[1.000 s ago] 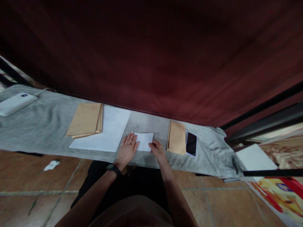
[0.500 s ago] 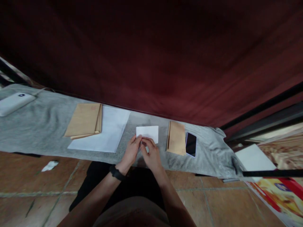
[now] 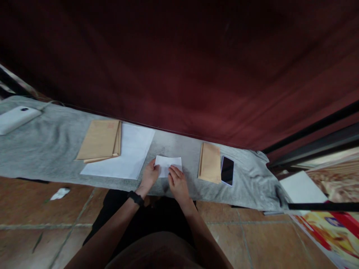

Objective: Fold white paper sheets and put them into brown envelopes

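Observation:
A small folded white paper (image 3: 169, 163) lies on the grey cloth (image 3: 50, 149) in front of me. My left hand (image 3: 150, 175), with a black band at the wrist, grips the paper's left edge. My right hand (image 3: 177, 183) presses its fingers on the paper's near right part. To the left lie white sheets (image 3: 131, 149) with a stack of brown envelopes (image 3: 99, 140) partly on them. To the right lies another brown envelope stack (image 3: 209, 163).
A dark phone (image 3: 227, 170) lies right of the right envelopes. A white device (image 3: 14, 117) with a cable sits at the far left. A dark red curtain (image 3: 179, 67) hangs behind. A paper scrap (image 3: 60, 193) lies on the tiled floor.
One second ago my left palm lay flat on the paper. Then both hands lifted its near edge, and now the paper sits folded smaller with both hands on it.

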{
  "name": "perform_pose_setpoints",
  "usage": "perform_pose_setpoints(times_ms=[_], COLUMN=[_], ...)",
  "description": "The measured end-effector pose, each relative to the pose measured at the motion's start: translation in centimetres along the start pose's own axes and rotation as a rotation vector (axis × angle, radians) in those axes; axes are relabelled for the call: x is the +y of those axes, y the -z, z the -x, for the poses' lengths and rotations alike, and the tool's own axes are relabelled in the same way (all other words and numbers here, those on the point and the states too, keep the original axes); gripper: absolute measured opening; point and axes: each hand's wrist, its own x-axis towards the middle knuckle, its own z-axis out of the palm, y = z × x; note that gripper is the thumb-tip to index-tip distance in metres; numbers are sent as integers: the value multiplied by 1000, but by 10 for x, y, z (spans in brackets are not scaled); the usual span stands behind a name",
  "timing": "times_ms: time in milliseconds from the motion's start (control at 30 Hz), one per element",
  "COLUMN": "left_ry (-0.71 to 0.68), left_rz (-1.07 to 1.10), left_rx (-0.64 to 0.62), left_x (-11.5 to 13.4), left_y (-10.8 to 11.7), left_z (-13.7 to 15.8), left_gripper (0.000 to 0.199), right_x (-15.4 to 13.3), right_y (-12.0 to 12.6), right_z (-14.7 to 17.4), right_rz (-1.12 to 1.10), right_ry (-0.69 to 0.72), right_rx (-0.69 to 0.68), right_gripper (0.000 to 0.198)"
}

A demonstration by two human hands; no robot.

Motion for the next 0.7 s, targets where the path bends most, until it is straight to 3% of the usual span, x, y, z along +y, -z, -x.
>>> perform_pose_setpoints(times_ms=[233, 467, 633, 700], left_ry=[-108, -142, -397, -519], left_rz=[-490, -883, -930, -926], left_rx=[-60, -5, 109, 101], left_x=[1, 10, 3, -3], left_y=[9, 6, 6, 3], left_z=[-11, 12, 17, 16], left_gripper=[53, 57, 54, 51], right_x=[9, 8, 8, 7], right_y=[-5, -9, -14, -14], right_z=[-6, -7, -5, -5], right_rz=[125, 266, 331, 348], right_ry=[4, -18, -33, -40], right_rx=[-28, -42, -56, -71], right_gripper=[36, 42, 45, 46])
